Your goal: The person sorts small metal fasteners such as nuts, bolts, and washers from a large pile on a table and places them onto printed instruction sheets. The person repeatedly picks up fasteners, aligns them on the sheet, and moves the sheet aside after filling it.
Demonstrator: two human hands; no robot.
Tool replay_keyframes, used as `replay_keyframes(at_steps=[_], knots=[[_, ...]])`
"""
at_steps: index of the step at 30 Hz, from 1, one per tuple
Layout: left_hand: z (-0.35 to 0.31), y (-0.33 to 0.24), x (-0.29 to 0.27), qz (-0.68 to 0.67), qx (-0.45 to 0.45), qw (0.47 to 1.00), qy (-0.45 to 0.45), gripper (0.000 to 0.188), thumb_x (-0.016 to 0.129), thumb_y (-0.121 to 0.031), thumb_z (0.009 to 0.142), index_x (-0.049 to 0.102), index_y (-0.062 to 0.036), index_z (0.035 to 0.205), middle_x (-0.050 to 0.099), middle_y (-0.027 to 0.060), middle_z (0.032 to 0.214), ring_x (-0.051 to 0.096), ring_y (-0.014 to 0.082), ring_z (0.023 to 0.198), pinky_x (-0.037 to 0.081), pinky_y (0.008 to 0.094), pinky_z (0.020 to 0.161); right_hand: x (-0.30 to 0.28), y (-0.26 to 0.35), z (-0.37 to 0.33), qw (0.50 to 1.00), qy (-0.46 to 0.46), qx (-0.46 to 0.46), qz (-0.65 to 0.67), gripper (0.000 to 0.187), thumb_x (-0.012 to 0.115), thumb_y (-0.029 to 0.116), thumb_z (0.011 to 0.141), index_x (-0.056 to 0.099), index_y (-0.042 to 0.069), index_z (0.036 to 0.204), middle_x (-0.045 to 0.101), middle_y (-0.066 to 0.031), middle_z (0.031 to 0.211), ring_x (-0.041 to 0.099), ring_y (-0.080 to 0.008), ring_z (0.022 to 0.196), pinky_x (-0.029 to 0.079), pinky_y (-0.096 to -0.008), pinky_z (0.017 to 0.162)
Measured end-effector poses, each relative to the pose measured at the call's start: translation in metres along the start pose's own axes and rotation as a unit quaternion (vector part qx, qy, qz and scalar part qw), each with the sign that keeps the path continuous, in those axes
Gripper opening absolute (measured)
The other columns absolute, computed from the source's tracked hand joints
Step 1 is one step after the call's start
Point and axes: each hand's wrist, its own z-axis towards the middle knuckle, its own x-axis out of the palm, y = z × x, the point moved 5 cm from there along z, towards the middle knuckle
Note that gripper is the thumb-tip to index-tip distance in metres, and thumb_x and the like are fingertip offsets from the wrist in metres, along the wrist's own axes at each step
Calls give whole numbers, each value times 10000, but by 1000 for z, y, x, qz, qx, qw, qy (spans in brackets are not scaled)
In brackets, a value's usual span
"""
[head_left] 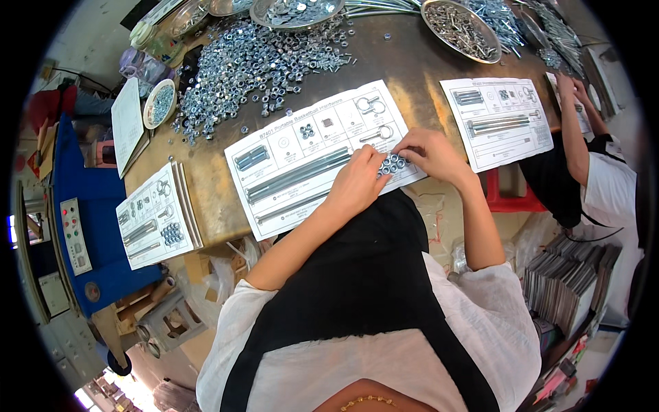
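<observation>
Left hand [358, 180] and right hand [437, 156] nearly meet, grip unclear, at hex nuts [392, 165] lower-right on the hardware sheet [295, 156], where a nudge might scatter them.

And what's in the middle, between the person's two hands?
A little bunch of shiny metal nuts, sitting on the printed sheet between the left hand and right hand. The head view shows it.

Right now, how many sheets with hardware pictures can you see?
4: middle sheet, right sheet, left sheet, partly covered far-right sheet. More may be hidden beneath.
</observation>
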Motion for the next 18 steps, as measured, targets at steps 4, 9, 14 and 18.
replay_keyframes(at_steps=[4,9,14,18], knots=[[0,3,-2,-4,35,999,-5,380,723,-157,857,601,-9,1186,592,133,996,623,334,937,522,403,843,-1,4,3,999,-26,30,15,145,666,62,894,729,47,1024,677,-100,906,642,-222,777,507,-328,714],[19,76,-95,20,-159,966,-201,198,714,-142,863,684,-68,1044,624,135,940,650,296,875,521,376,771,12,29,73,995,-94,-21,-12,199,611,141,942,717,46,1082,699,-140,988,677,-279,852,527,-352,759],[36,164,-135,201,-189,941,-193,142,719,-145,855,707,-69,975,624,115,898,649,279,836,510,391,735,77,28,195,991,-124,-44,22,176,722,140,806,688,68,963,671,-128,974,656,-323,948,525,-414,829],[26,163,-139,215,-187,939,-193,147,741,-151,829,720,-66,947,643,105,895,659,279,822,514,395,741,105,45,219,985,-148,-62,-58,130,735,161,797,690,135,916,656,-63,996,652,-281,963,532,-407,792]])
